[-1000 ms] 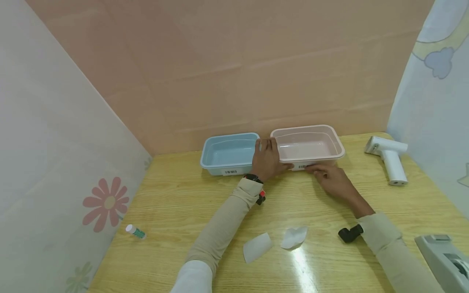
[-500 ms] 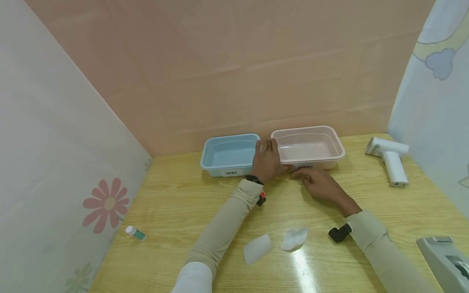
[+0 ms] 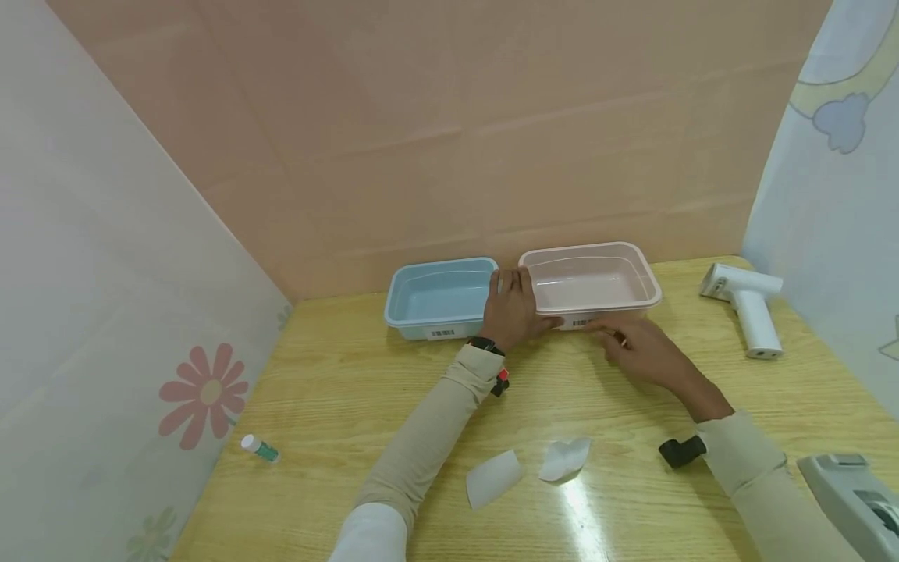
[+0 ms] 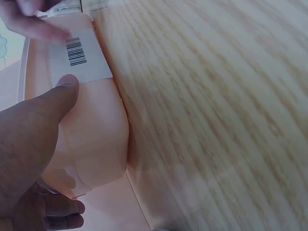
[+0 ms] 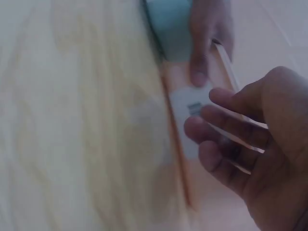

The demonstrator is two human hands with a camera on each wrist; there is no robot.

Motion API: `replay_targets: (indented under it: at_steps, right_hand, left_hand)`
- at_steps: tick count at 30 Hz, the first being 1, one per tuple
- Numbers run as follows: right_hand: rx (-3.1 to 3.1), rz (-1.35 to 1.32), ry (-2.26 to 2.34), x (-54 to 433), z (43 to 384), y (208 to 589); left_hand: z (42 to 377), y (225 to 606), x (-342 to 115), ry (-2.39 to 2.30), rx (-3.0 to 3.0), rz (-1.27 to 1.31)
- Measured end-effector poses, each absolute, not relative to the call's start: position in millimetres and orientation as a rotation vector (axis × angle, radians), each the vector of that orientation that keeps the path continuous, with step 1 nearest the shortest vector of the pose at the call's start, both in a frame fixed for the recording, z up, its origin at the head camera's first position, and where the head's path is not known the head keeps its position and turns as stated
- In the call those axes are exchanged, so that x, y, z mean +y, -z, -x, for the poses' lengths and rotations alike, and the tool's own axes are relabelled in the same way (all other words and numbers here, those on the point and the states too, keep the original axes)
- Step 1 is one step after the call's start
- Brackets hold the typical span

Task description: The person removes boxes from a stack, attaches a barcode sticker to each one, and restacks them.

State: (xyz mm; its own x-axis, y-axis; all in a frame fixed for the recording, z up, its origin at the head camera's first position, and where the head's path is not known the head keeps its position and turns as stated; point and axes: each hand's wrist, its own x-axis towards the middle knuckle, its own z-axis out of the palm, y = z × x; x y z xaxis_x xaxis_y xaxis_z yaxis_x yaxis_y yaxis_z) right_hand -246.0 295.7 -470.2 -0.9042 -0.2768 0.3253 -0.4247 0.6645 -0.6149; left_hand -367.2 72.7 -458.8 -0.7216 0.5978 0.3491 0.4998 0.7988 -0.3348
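A pink plastic basin point(image 3: 591, 273) stands against the back wall. A white barcode label point(image 4: 79, 57) lies on its front side. My left hand point(image 3: 510, 312) grips the basin's left end, thumb on the front wall near the label and fingers round the end. My right hand point(image 3: 639, 347) is at the label, its fingertips touching or close to it. In the right wrist view those fingers are loosely bent with nothing between them. A blue basin point(image 3: 442, 293) with a similar barcode label point(image 3: 442, 333) stands just left of my left hand.
Two scraps of white paper point(image 3: 494, 478) lie on the wooden table point(image 3: 337, 406) in front. A glue stick point(image 3: 260, 447) lies at far left. To the right are a white handheld scanner point(image 3: 747, 304) and a grey device point(image 3: 853, 492), partly cut off.
My right hand slid left along the label, then back to the right. The left hand and both basins have stayed in place.
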Motion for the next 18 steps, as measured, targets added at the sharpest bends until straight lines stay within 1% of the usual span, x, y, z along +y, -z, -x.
replay_targets:
  at_steps: [2,7,12,15,18]
  right_hand:
    - [-2.618,-0.508,-1.043,304.8,242.4,462.8]
    - [-2.425,-0.228,-0.920,328.5,244.7,447.7]
    - [-2.465,-0.028,-0.909,352.4,253.6,447.0]
    - [-2.544,-0.012,-0.962,364.2,261.9,457.2]
    - [-2.598,-0.058,-1.044,371.2,270.6,469.0]
  left_hand:
    - [367.1,458.7,72.8,-0.296,-2.546,0.822]
    - [367.2,457.3,72.6,-0.275,-2.537,0.822]
    - [364.9,456.1,73.0,-0.260,-2.576,0.822]
    - [363.6,457.3,72.8,-0.241,-2.602,0.822]
    - [362.9,458.7,72.4,-0.215,-2.613,0.820]
